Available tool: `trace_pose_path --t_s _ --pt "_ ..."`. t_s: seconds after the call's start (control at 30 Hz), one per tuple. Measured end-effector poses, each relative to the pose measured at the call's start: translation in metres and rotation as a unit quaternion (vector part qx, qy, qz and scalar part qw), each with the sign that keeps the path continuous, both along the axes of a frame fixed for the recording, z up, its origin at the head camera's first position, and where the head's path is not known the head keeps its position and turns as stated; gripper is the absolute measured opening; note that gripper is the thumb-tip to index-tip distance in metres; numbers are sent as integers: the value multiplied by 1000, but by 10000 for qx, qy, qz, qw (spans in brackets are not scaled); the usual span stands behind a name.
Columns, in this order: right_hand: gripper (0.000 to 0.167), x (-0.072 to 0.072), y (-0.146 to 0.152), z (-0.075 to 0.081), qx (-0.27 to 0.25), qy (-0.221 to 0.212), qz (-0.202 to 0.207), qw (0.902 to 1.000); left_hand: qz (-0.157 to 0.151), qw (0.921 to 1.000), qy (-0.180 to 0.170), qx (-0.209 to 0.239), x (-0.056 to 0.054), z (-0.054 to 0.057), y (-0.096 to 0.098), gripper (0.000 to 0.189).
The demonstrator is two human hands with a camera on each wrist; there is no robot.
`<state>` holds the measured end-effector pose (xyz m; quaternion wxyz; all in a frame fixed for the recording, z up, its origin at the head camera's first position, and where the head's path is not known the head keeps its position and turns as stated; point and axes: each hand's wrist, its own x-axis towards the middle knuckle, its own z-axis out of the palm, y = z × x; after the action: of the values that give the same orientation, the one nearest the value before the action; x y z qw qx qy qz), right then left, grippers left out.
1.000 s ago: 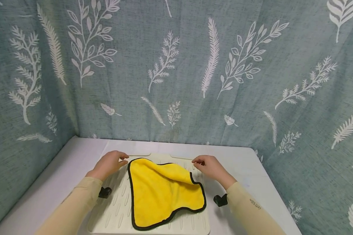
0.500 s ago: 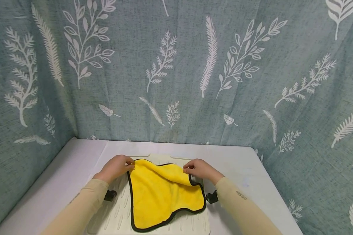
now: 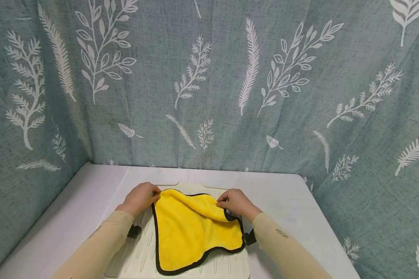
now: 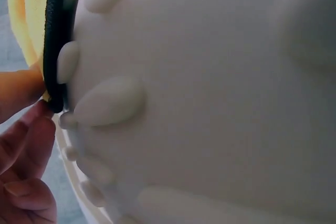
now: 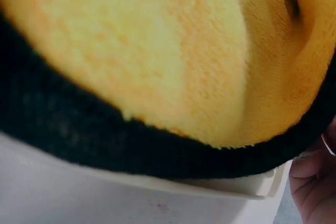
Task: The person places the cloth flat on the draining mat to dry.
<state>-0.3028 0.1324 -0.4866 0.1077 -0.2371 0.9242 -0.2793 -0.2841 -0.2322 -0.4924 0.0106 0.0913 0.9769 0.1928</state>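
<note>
A yellow cloth [image 3: 186, 240] with black edging lies rumpled on an off-white ridged mat [image 3: 136, 252], its far right part folded over. At the cloth's far left corner, my left hand [image 3: 139, 198] pinches the edge between thumb and fingers. In the left wrist view that hand [image 4: 26, 150] holds the black-edged corner just above the mat's raised bumps. My right hand [image 3: 236, 202] pinches the fold near the far right corner. The right wrist view shows the cloth [image 5: 157, 66] filling most of the picture, with part of the right hand [image 5: 315, 187] at the right edge.
The mat lies on a white table [image 3: 283, 201]. A grey-green curtain [image 3: 223, 89] with white leaf prints hangs behind and at both sides. Dark wrist devices [image 3: 134, 231] sit under both forearms.
Both hands have come inward from beside the cloth to its far corners and taken hold of it. The cloth itself has hardly moved.
</note>
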Motion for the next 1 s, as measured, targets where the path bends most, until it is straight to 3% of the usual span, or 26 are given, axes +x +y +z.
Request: trace_pose_path --t_s 0.23,0.43,0.6,0.8,0.9,1.0 --pt "13 -1 5 9 -148 225 -278 9992 -138 9997 180 -46 0 7 0 12" --pt "12 -1 11 24 103 955 -593 9936 -240 9988 426 -10 -4 23 0 13" --pt "13 -6 8 25 631 1578 -922 9811 -327 9958 830 -210 -17 35 7 12" --pt "12 -12 0 7 1170 1936 -934 9696 -287 9942 806 -655 -25 26 19 12" --pt "17 -10 0 2 1037 1734 -969 9746 -141 9945 828 -630 -24 19 19 16" --pt "27 -9 8 9 710 1473 -1041 9810 -44 9951 886 -440 -22 20 15 25"
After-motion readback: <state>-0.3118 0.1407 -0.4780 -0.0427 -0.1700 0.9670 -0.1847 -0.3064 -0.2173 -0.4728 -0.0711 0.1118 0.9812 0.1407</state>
